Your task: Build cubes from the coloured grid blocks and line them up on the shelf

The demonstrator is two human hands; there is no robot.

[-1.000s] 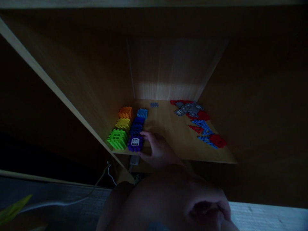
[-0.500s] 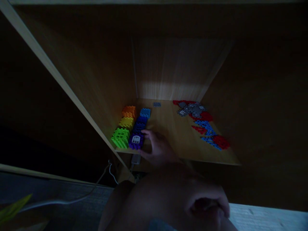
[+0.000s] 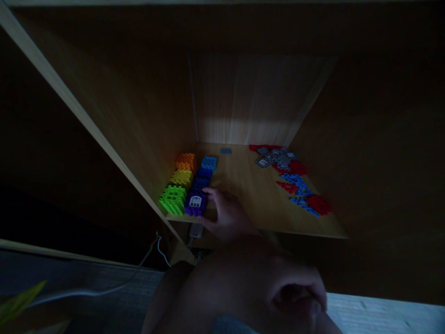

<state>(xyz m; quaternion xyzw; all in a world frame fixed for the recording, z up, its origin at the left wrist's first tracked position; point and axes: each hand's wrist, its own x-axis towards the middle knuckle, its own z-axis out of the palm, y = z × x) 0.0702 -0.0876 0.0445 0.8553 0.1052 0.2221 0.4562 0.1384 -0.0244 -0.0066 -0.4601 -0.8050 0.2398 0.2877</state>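
My right hand [image 3: 229, 217] reaches over the shelf, its thumb and forefinger at the front and back of a purple toy block [image 3: 195, 204] with a white lattice window. Beside that block on the left is a bright green block [image 3: 173, 199]. A yellow block [image 3: 181, 178] and an orange block [image 3: 185, 161] stand behind the green one. Behind the purple block are a dark blue block [image 3: 203, 174] and a lighter blue block [image 3: 209, 163]. My left hand [image 3: 301, 294] is curled near my body at lower right, with nothing visible in its dark hollow.
Grey interlocking pieces [image 3: 281, 157], blue pieces [image 3: 295, 181] and a red piece [image 3: 319, 204] lie at the shelf's right side. One small grey piece [image 3: 226, 151] lies near the back. Cabinet walls rise on both sides. A white cable [image 3: 86, 292] runs below at left.
The view has shifted very slightly. My right hand stays at the purple block, and the blocks keep their places.
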